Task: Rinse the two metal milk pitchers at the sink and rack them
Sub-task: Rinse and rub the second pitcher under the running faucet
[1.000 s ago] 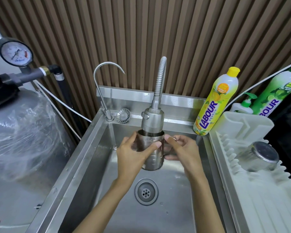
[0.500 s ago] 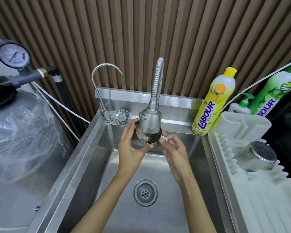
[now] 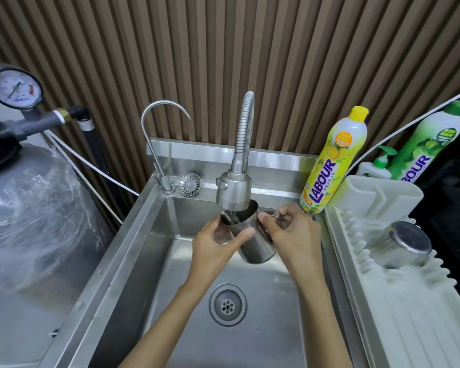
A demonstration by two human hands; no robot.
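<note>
A metal milk pitcher (image 3: 255, 243) is held tilted under the flexible tap's spray head (image 3: 233, 191), and water runs into its mouth. My left hand (image 3: 215, 248) grips the pitcher's body from the left, thumb across its front. My right hand (image 3: 290, 232) holds the pitcher's handle side, fingers curled round the handle. Both are above the steel sink (image 3: 154, 261). A second metal pitcher (image 3: 401, 247) lies upside down on the white drying rack (image 3: 398, 314) at the right.
A thin gooseneck tap (image 3: 157, 134) and a loose strainer (image 3: 189, 184) stand on the sink's back ledge. A yellow detergent bottle (image 3: 332, 166), a green one (image 3: 425, 144) and a pump bottle (image 3: 377, 166) stand behind the rack. A wrapped tank (image 3: 32, 213) fills the left. The drain (image 3: 227, 304) is below.
The pitcher went from upright to tipped up against the spray head, and now sits lower and tilted with water running in. Both hands shifted slightly right with it.
</note>
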